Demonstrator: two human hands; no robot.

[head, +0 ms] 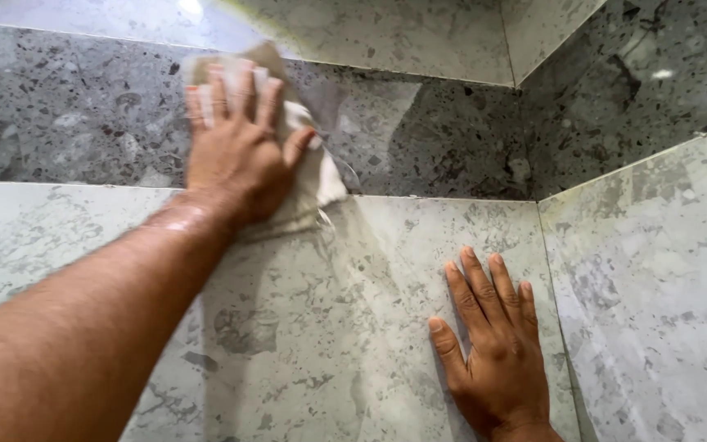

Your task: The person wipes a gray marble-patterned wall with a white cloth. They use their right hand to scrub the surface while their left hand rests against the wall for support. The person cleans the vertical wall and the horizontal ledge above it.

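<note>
- The left hand (235,151) lies flat, fingers spread, pressing a crumpled off-white cloth (312,176) against the dark grey speckled stone tile band (59,115); nothing is pinched between the fingers.
- The cloth straddles the seam where the dark band meets the pale grey marbled wall tile (312,327) below; its lower edge hangs loose, perhaps with a stray thread, though blur hides it.
- The right hand (497,348) rests open, palm flat on the pale tile, just beside the vertical corner joint (551,286).
- Bare wall lies between the hands and leftward.
- Count: two hands, one cloth.
</note>
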